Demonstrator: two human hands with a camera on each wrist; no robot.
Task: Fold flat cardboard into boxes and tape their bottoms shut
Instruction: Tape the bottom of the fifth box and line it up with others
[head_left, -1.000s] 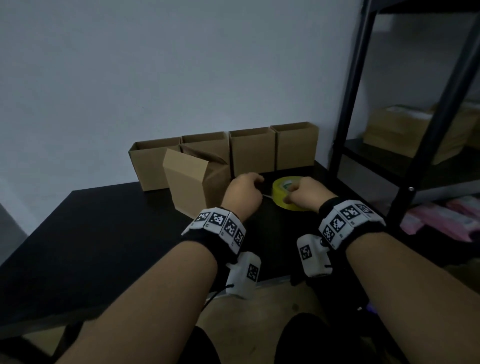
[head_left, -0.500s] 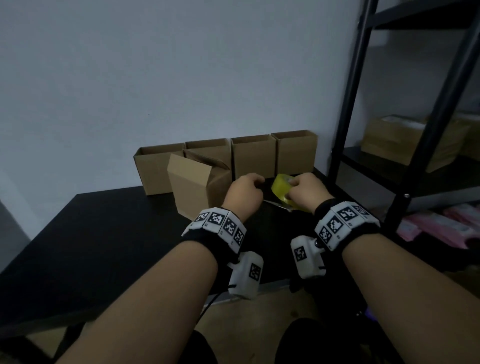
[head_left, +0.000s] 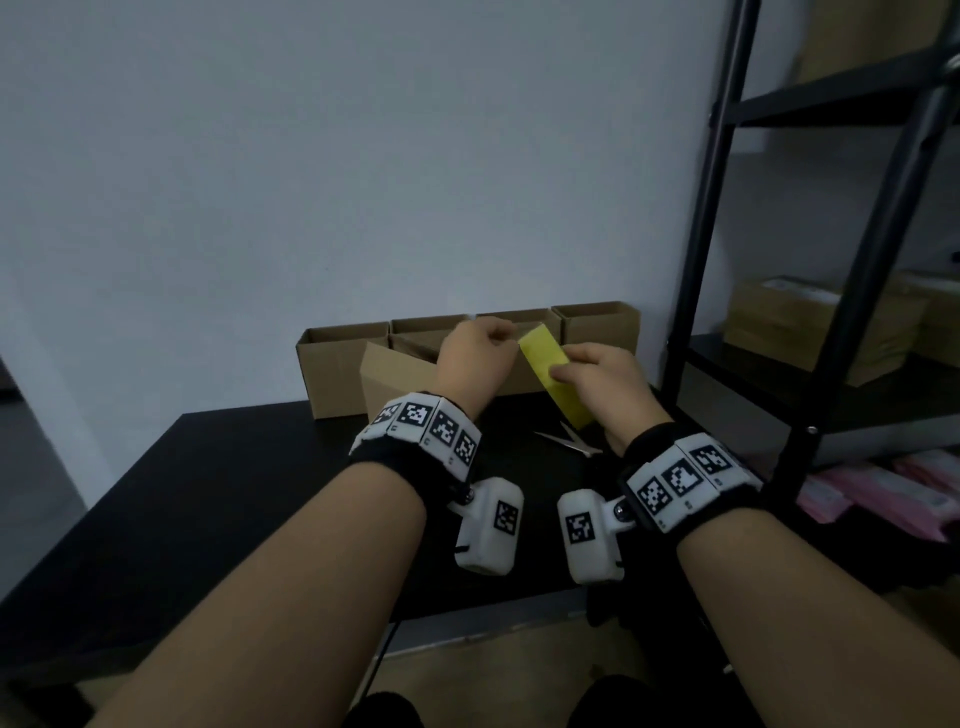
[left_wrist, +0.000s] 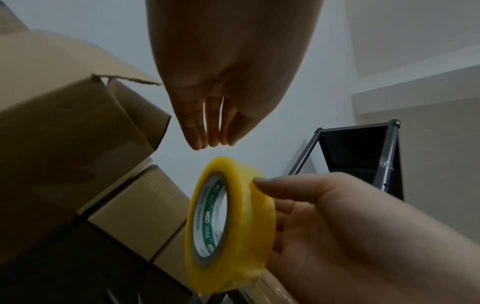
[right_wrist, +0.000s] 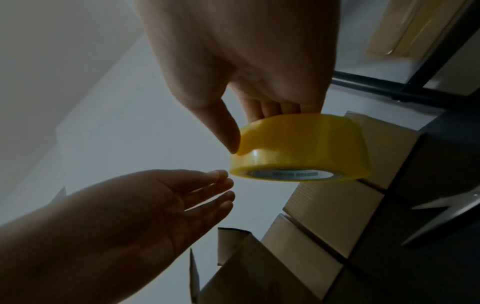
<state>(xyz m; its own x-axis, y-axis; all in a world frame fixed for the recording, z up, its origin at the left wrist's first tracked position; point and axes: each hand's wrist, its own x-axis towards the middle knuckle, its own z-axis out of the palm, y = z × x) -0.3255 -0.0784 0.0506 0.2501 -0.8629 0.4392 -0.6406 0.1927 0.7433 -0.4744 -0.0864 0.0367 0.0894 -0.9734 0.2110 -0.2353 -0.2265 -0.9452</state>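
Note:
My right hand (head_left: 597, 379) grips a yellow tape roll (head_left: 550, 374) and holds it up above the black table (head_left: 208, 493), thumb on the roll's rim (left_wrist: 228, 226). My left hand (head_left: 470, 358) hovers just left of the roll, holding nothing. Its fingers (right_wrist: 207, 191) are straight and together, with the tips close to the roll's edge (right_wrist: 301, 148). An open cardboard box (head_left: 395, 379) stands tilted on the table below my left hand. Behind it, a row of several open boxes (head_left: 597, 327) lines the wall.
Scissors (head_left: 569, 441) lie on the table under my right hand. A black metal rack (head_left: 727, 208) stands at the right, with cardboard boxes (head_left: 810, 332) on its shelf and pink packets (head_left: 883, 493) lower down. The table's left half is bare.
My right hand has lifted the tape roll off the table and turned it edge-on. Both hands have risen, and the scissors beneath now show.

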